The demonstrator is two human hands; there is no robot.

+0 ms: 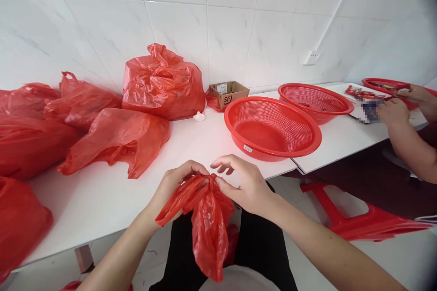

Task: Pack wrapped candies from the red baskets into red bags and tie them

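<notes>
In front of my lap hangs a crumpled red plastic bag (210,232), its top gathered into a twist or knot. My left hand (179,184) pinches the gathered part, with a loose flap of the bag hanging over the palm side. On the other side, my right hand (247,184) has its thumb against the knot, while its index and middle fingers are lifted and curved apart from the plastic. Whether any lower fingers of that hand touch the bag is hidden. What the bag contains, if anything, cannot be made out.
Several red bags (162,84) crowd the white table (191,145) on the left. A red perforated basin (269,129), a second basin (316,100) and a small cardboard box (228,93) stand beyond my hands. Another person's hands (396,109) work at right, above a red stool (344,218).
</notes>
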